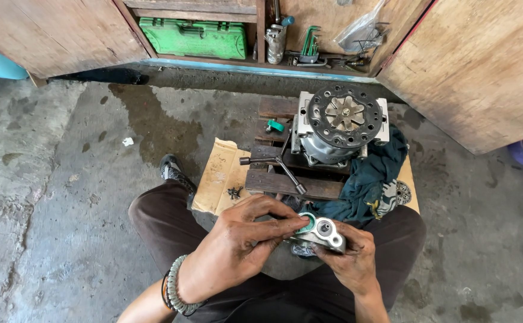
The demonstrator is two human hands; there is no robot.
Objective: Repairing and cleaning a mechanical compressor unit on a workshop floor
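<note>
Over the lap, just in front of the knees, the right hand (348, 257) cups a small metal fitting (323, 233) from below, long axis running left-right. Left hand (243, 242) comes in from the left, thumb + forefinger pinching a green ring (305, 223) at the fitting's left port, touching it; compressor (340, 128) sits well apart, fwd on the wood block (279, 182).

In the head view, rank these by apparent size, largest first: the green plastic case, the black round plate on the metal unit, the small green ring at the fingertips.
1. Green plastic case
2. Black round plate, though nearer the camera, so the top two are unsure
3. Small green ring, clearly smallest
</note>
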